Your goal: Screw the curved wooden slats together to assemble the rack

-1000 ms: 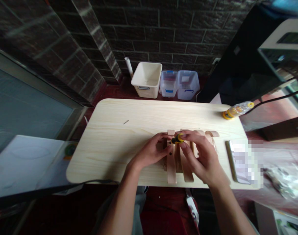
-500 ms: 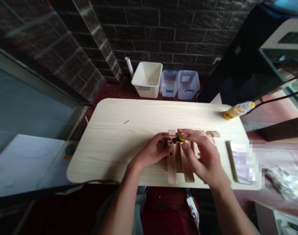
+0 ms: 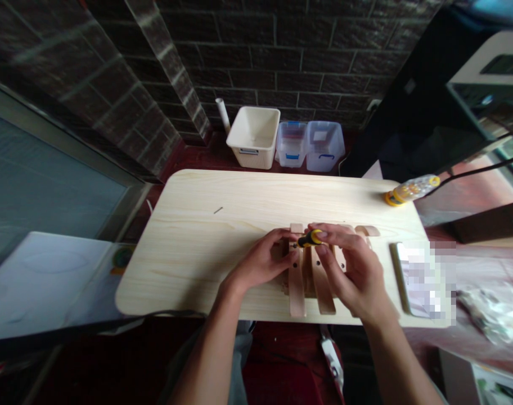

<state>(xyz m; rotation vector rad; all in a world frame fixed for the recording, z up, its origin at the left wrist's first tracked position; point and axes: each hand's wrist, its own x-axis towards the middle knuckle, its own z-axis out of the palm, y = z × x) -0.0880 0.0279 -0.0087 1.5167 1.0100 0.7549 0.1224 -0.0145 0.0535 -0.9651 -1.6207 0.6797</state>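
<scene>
A slatted wooden piece point(image 3: 297, 292) with dark screw holes lies near the table's front edge. My left hand point(image 3: 267, 260) is closed around its left side, thumb on the outer slat and fingers at the far edge. My right hand point(image 3: 354, 263) pinches the yellow-and-black handle of a small screwdriver point(image 3: 310, 238) between thumb and fingers. The screwdriver leans, its tip end toward the upper hole of the left slat; whether the tip sits in a screw is too small to tell. A curved wooden end point(image 3: 367, 230) shows beyond my right hand.
On the pale table point(image 3: 189, 242) lies a thin dark rod point(image 3: 218, 210). A clear bottle-shaped case with yellow ends point(image 3: 412, 190) lies at the far right corner, and a phone-like slab point(image 3: 412, 281) at the right. Bins point(image 3: 256, 157) stand behind the table.
The right thumb and fingers have shifted slightly to the right on the handle, and the screwdriver's top has tilted a little rightward. The left hand holds its place.
</scene>
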